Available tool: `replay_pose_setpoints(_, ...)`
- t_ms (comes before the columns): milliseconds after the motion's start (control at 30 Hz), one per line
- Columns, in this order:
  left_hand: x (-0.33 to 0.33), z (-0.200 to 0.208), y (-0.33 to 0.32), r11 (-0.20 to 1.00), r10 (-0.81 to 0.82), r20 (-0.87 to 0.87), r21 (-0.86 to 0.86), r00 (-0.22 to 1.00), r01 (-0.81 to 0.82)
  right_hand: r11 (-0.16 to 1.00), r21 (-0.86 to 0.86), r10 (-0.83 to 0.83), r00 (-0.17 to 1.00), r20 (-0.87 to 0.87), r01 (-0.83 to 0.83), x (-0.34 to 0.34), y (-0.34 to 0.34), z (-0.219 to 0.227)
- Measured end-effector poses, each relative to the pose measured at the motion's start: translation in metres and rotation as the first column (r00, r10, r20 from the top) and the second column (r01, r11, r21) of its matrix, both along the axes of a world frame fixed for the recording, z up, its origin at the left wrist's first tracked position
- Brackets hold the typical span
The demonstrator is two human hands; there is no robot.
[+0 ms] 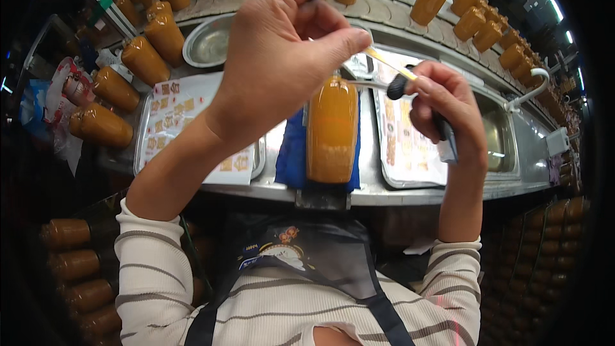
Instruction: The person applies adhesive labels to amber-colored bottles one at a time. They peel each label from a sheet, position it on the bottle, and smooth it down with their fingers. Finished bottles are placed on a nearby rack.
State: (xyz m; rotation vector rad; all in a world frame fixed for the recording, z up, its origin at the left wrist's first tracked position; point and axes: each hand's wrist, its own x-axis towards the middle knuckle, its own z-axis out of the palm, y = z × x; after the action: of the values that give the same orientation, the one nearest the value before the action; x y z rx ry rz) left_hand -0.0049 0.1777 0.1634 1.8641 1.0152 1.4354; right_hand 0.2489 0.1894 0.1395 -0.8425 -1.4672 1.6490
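My left hand [288, 51], with a black finger cover on one fingertip, pinches one end of a thin pale-yellow strip [387, 63] between thumb and finger. The other end is pinched in my right hand [448, 106], which also wears a black finger cover. A slim metal tool [366, 84] juts leftward from the right hand, and a dark piece with a pale end [446, 141] shows below the palm; whether they are one tool, I cannot tell. Below my hands, a glossy orange-brown bottle [332, 131] rests on a blue cloth [290, 154].
Trays with printed sheets of gold-brown pieces flank the bottle, a left sheet [173, 112] and a right sheet [407, 147]. A metal bowl [210, 41] stands at back left, a sink [498, 134] at right. More bottles [146, 59] stand left and along a slatted conveyor [384, 9].
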Motion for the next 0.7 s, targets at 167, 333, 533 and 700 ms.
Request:
replay_pose_setpoints(167, 0.028, -0.046, -0.059, 0.97, 0.076, 0.236, -0.244, 0.969, -0.016, 0.977, 0.086, -0.211, 0.935, 0.285, 0.194, 0.006, -0.051, -0.012)
replay_pose_setpoints(333, 0.028, -0.119, -0.121, 0.888, 0.267, 0.093, -0.411, 0.959, -0.207, 0.976, -0.009, -0.202, 0.916, 0.346, 0.219, -0.006, -0.101, -0.076)
replay_pose_setpoints(533, 0.026, -0.154, -0.134, 0.884, 0.369, 0.109, -0.349, 0.923, -0.312, 0.952, -0.067, -0.261, 0.908, 0.328, 0.298, -0.023, -0.116, -0.112)
replay_pose_setpoints(700, 0.023, -0.153, -0.13, 0.874, 0.323, 0.039, -0.395, 0.945, -0.283, 0.94, -0.037, -0.306, 0.882, 0.358, 0.34, -0.025, -0.113, -0.117)
